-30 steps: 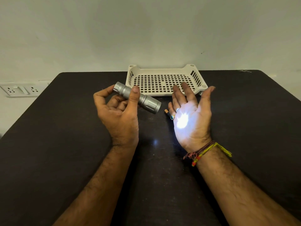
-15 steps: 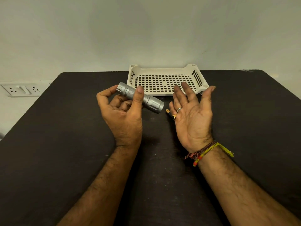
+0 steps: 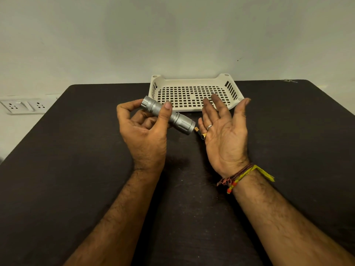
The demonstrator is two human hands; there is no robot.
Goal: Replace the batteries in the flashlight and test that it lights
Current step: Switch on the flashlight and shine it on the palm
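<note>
Now the left hand [image 3: 143, 135] grips the silver flashlight [image 3: 168, 115] between thumb and fingers, head toward the right hand [image 3: 223, 133], which is spread wide, palm up, holding nothing.

There is only the one view, from the camera on my head, looking forward and down over my forearms. It faces the far wall [image 3: 172, 35] across the dark table [image 3: 57, 189], which fills the lower frame. My left hand [image 3: 143, 135] and right hand [image 3: 224, 135] sit near the centre, close below the lens. The wide angle bends the table's edges.
</note>
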